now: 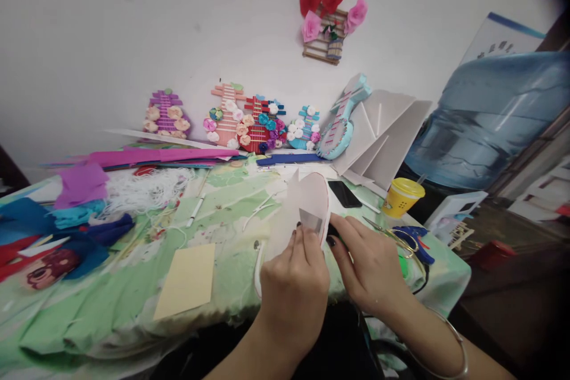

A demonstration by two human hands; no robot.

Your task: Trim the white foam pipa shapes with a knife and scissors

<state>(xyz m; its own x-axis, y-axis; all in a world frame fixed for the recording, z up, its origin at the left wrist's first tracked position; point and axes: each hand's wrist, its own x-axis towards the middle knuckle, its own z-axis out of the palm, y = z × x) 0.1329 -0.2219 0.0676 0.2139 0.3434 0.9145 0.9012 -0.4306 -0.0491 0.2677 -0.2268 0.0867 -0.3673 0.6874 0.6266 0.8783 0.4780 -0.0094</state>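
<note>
left hand (294,279): fingers bunched, pinching a gray piece (312,219) against the white board (315,190) | right hand (369,261): half curled by its red-lined edge, can't tell what it grips | board: at the fingertips, over near side of table (231,208) | looks part done: round edge made, face plain, maybe more left

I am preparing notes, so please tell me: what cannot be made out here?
Head view:
Part of the white cutout: behind the left hand.
Anything inside the right hand: covered by its fingers.
Right end of the water bottle: cut off by frame edge.
Lettering on the sign: too blurred to read.
</note>
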